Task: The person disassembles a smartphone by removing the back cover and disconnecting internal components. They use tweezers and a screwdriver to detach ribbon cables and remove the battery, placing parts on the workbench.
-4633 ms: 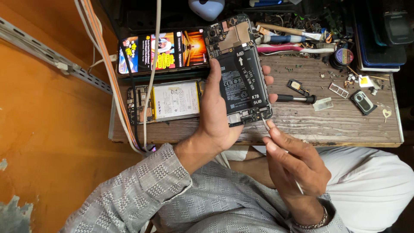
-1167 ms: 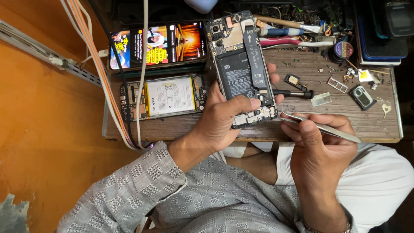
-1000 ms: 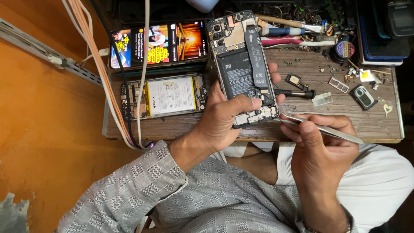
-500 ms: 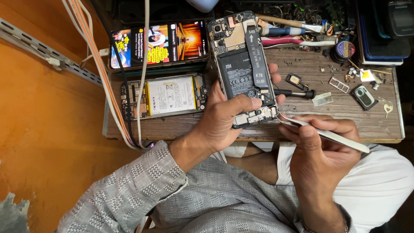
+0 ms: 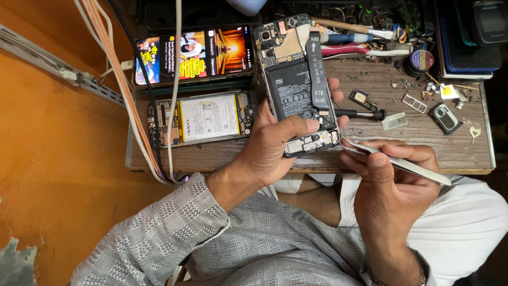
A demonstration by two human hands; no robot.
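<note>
An opened phone [image 5: 299,87], its back cover removed and battery exposed, is gripped in the left hand [image 5: 275,145] above the front edge of the wooden tabletop [image 5: 455,148]. Metal tweezers [image 5: 394,161] are pinched in the right hand [image 5: 389,182]; compared with a second ago, their tips have been brought up against the phone's lower board, so contact with the part is judged begun. A second opened phone [image 5: 203,117] and a lit phone [image 5: 193,53] lie toward the left edge, and a screwdriver [image 5: 360,113] just beyond the held phone.
</note>
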